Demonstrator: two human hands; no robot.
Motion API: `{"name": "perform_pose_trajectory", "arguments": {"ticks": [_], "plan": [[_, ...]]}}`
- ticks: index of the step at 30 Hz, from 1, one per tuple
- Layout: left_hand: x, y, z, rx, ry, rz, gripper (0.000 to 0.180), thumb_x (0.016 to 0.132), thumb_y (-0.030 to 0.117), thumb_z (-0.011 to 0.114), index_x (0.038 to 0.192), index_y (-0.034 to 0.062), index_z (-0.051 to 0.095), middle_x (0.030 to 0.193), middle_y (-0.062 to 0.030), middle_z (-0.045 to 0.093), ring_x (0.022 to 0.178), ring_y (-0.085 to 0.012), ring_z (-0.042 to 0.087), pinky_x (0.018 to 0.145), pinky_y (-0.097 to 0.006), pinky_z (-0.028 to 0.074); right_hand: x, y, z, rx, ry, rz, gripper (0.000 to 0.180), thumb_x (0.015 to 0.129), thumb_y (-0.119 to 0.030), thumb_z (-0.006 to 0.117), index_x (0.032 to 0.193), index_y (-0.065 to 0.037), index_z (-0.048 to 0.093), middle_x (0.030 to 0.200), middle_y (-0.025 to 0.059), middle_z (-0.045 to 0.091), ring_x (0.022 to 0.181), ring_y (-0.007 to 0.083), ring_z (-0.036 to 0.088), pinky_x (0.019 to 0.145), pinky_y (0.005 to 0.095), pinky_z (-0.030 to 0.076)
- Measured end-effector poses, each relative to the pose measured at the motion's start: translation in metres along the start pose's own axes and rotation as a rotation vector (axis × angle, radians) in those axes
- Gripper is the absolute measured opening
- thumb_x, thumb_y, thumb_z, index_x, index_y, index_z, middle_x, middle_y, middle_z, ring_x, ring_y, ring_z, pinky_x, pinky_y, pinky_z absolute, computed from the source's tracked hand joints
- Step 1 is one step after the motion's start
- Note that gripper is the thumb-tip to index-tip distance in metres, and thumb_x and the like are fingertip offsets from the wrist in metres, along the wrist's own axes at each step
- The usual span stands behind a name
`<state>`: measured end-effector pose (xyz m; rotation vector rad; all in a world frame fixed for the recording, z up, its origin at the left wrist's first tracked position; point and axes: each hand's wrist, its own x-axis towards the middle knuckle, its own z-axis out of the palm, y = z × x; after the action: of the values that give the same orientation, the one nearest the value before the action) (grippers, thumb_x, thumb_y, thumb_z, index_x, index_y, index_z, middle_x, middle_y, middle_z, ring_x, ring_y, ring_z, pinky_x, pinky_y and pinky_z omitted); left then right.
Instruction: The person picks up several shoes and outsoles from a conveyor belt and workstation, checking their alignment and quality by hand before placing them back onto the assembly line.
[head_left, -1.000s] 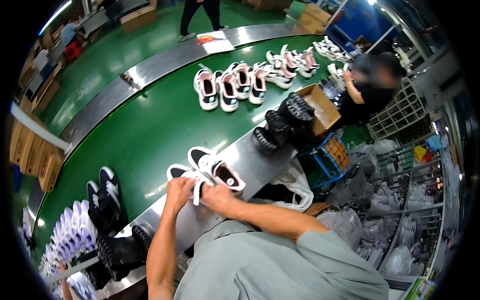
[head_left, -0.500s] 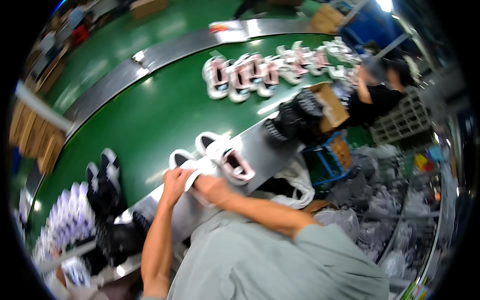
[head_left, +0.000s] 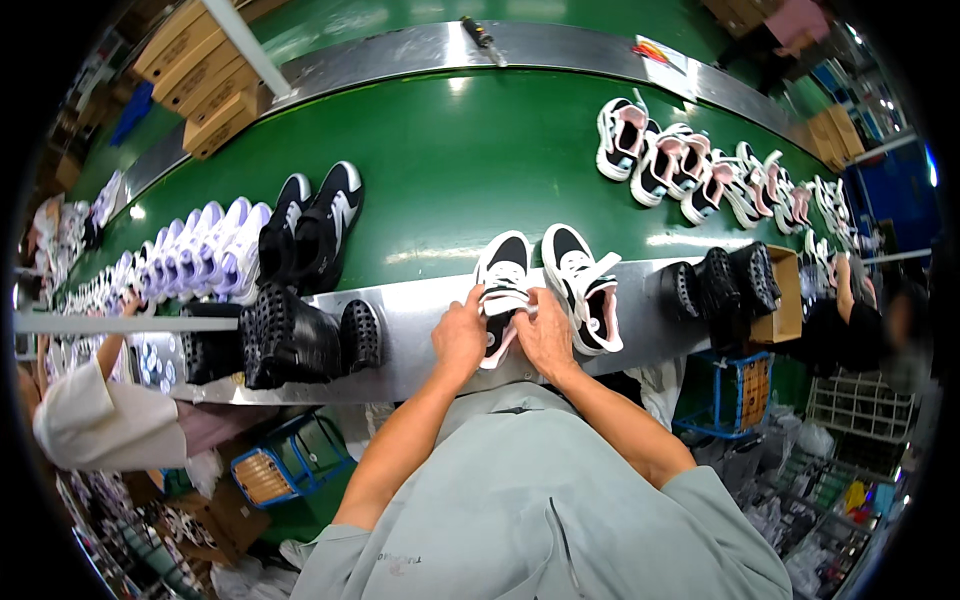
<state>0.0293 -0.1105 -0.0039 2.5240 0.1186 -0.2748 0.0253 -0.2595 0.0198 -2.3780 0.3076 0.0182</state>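
Observation:
A black and white sneaker (head_left: 503, 275) with pink lining lies on the metal edge of the green conveyor belt (head_left: 440, 160), just in front of me. My left hand (head_left: 459, 337) and my right hand (head_left: 545, 332) both grip its near end, fingers at the white tongue and laces. Its mate (head_left: 583, 283) lies right beside it, to the right, untouched.
Black shoe soles (head_left: 285, 337) sit stacked on the metal edge at left, more (head_left: 722, 283) at right beside a cardboard box (head_left: 785, 295). A black sneaker pair (head_left: 318, 222), lilac sneakers (head_left: 200, 250) and pink-lined sneakers (head_left: 690, 170) lie on the belt. Another person (head_left: 95, 415) works at left.
My head has turned, so the belt now runs level across the view. Both hands stay on the same sneaker at the metal edge.

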Motion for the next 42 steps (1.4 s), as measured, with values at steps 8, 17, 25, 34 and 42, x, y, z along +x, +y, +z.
{"name": "perform_pose_trajectory", "arguments": {"ticks": [8, 17, 25, 34, 42], "plan": [[0.006, 0.007, -0.019, -0.119, -0.053, 0.066, 0.069, 0.076, 0.037, 0.085, 0.134, 0.0106, 0.058, 0.114, -0.0165, 0.062, 0.108, -0.0356, 0.063, 0.087, -0.046, 0.053, 0.038, 0.014, -0.008, 0.467, -0.240, -0.151, 0.027, 0.097, -0.017, 0.059, 0.121, -0.006, 0.066, 0.087, 0.0150, 0.072, 0.075, 0.0261, 0.067, 0.075, 0.0369, 0.052], [0.005, 0.012, 0.005, -0.236, 0.100, -0.058, 0.061, 0.074, 0.023, 0.086, 0.125, 0.0118, 0.056, 0.107, -0.0136, 0.059, 0.103, -0.0349, 0.062, 0.080, -0.047, 0.053, 0.044, 0.021, -0.029, 0.294, -0.356, -0.549, 0.033, 0.088, 0.002, 0.050, 0.116, -0.003, 0.067, 0.117, 0.0163, 0.069, 0.105, 0.0358, 0.064, 0.095, 0.0406, 0.051], [-0.008, -0.009, -0.020, -0.442, -0.168, -0.235, 0.058, 0.075, 0.009, 0.080, 0.126, 0.0056, 0.054, 0.103, -0.0194, 0.065, 0.087, -0.0332, 0.068, 0.076, -0.039, 0.055, 0.037, 0.020, -0.038, 0.110, -0.383, -0.676, 0.021, 0.082, 0.006, 0.055, 0.098, -0.004, 0.065, 0.104, 0.0097, 0.070, 0.099, 0.0309, 0.063, 0.087, 0.0385, 0.052], [-0.039, 0.008, -0.036, -0.056, 0.216, 0.557, 0.029, 0.075, 0.007, 0.074, 0.103, 0.0089, 0.068, 0.099, -0.0076, 0.060, 0.094, -0.0286, 0.057, 0.078, -0.042, 0.046, 0.005, 0.014, -0.029, 0.745, -0.507, 0.034, 0.024, 0.099, -0.015, 0.048, 0.109, 0.002, 0.061, 0.110, 0.0144, 0.067, 0.089, 0.0239, 0.065, 0.075, 0.0342, 0.056], [-0.046, 0.003, -0.044, 0.206, 0.072, 0.837, 0.012, 0.081, 0.017, 0.063, 0.085, 0.0056, 0.066, 0.090, -0.0062, 0.055, 0.092, -0.0253, 0.055, 0.078, -0.039, 0.045, 0.011, 0.025, -0.041, 0.700, -0.596, 0.168, 0.031, 0.098, -0.021, 0.045, 0.105, 0.003, 0.064, 0.097, 0.0118, 0.067, 0.076, 0.0157, 0.062, 0.067, 0.0297, 0.052]]}}
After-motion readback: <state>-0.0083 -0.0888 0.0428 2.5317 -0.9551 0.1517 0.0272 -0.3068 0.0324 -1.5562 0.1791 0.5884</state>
